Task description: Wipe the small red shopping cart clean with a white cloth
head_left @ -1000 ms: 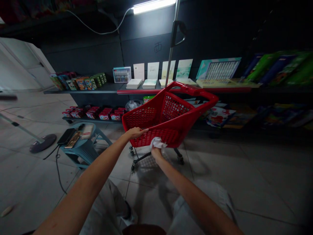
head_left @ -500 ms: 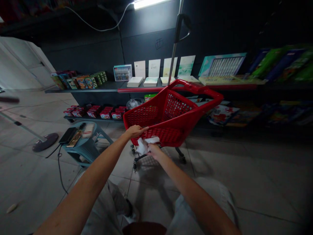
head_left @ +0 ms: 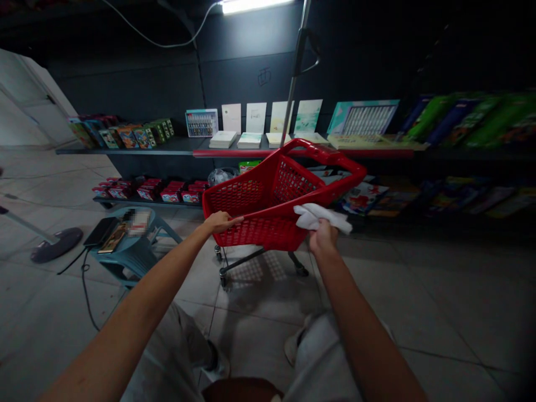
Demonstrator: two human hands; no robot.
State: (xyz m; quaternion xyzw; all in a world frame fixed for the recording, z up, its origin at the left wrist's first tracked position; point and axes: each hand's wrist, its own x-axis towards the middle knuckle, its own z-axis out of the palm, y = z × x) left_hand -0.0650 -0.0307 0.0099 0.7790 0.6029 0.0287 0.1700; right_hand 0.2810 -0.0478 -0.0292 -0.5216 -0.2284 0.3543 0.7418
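Observation:
A small red plastic shopping cart [head_left: 268,195] on wheels stands on the tiled floor in front of me. My left hand [head_left: 218,221] grips the near rim of its basket at the left corner. My right hand [head_left: 322,234] is closed on a crumpled white cloth [head_left: 316,216], held against the cart's right side wall just below the rim. The basket looks bare inside as far as I can see.
Dark shelves [head_left: 167,149] along the back wall carry boxed toys, books and cards. A teal plastic stool [head_left: 134,245] with a phone and small items stands at left, with a cable on the floor. A fan base [head_left: 54,244] sits far left. A metal pole [head_left: 293,78] rises behind the cart.
My right hand has carried the cloth from the cart's near front wall around to its right side. My left hand has stayed on the rim.

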